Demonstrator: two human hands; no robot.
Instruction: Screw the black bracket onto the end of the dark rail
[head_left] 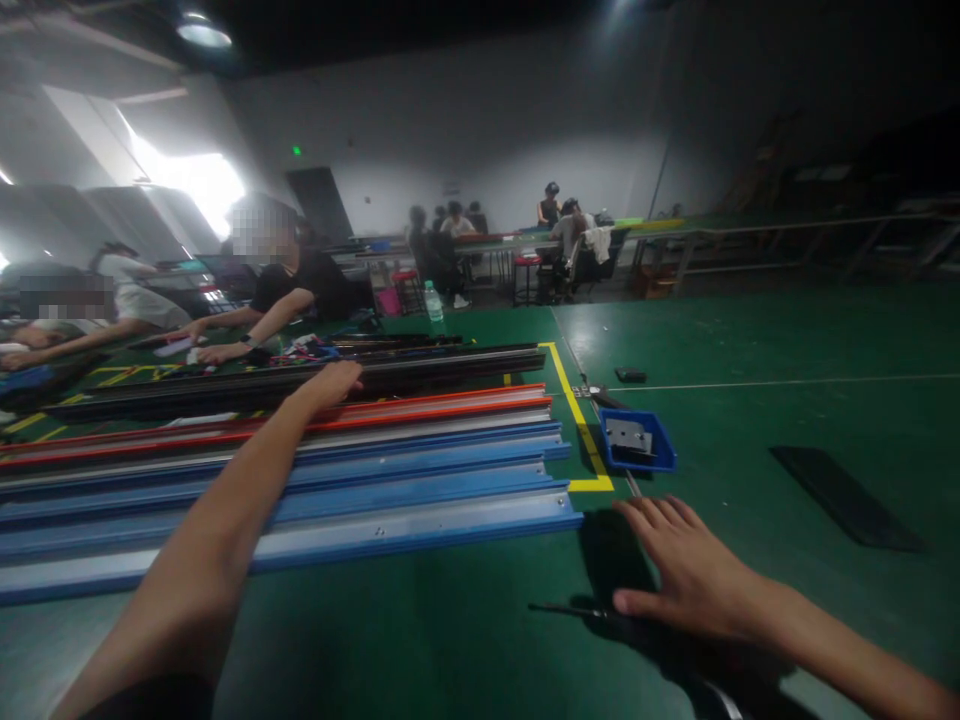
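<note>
While my left hand (335,383) lay out over the far rails, between the black rails (457,366) and the orange-edged rail (457,407), its fingertips were hidden from me, so I could not tell whether they were closed on anything. Nearer to me, the blue rails (465,485) lay side by side on the green table (757,345), roughly parallel with the others, their right ends stopping short of a yellow tape line (578,410).

My right hand (686,565) was held palm down with its fingers spread and apart. Beneath its thumb lay a slim dark tool (562,608), its thin shaft pointing left; whether my thumb touched it, I could not tell. Just beyond those fingers stood a small blue tray (664,457) with metal plates (628,437) in it. A dark flat slab (847,498) lay farther right. Across the table, past the black rails, a co-worker's hand (223,352) was near some tangled wires (309,347), and a clear bottle (433,302) stood upright near the far edge.
</note>
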